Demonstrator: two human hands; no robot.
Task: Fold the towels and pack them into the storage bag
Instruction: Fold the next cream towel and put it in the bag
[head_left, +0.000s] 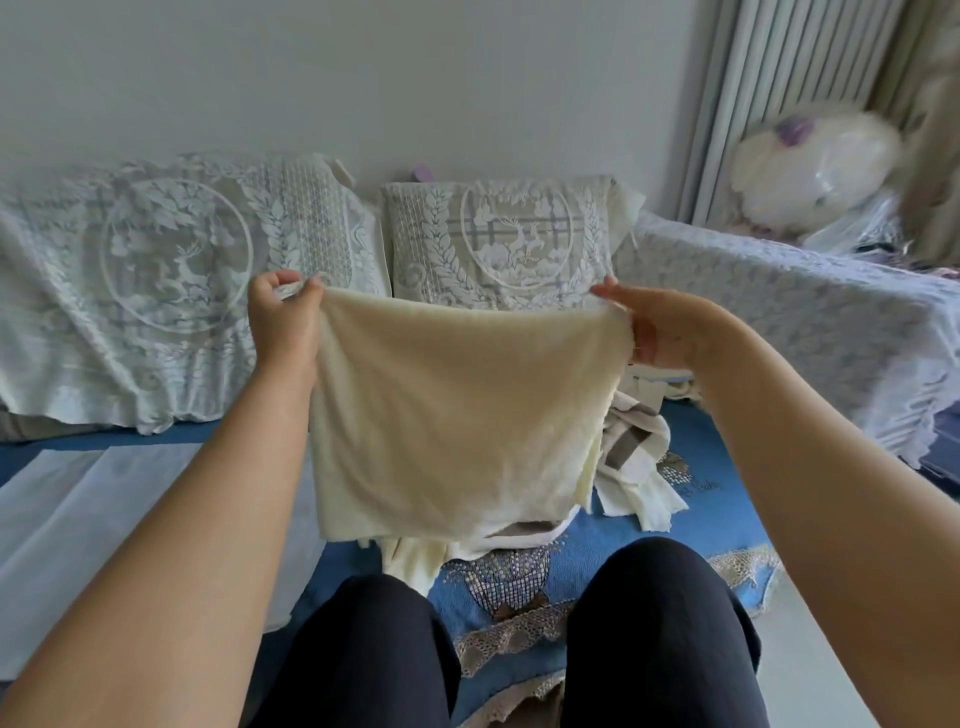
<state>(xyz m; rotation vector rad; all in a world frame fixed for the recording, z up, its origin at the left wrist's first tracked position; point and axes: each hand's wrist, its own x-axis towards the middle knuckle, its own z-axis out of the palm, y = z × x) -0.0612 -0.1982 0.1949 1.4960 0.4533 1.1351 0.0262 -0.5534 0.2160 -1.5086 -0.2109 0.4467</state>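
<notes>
A sofa (779, 322) draped in white lace covers fills the background, its seat spread with a blue patterned cover (597, 577). A translucent white storage bag (104, 519) lies flat on the seat at left. A person, knees in dark trousers, holds a cream towel (457, 415) stretched in the air above a heap of unfolded towels (639, 457). The left hand (283, 322) pinches the towel's upper left corner; the right hand (660, 327) grips its upper right corner, the cloth hanging between them.

Towel (457, 415) before pillow (498, 244)
</notes>
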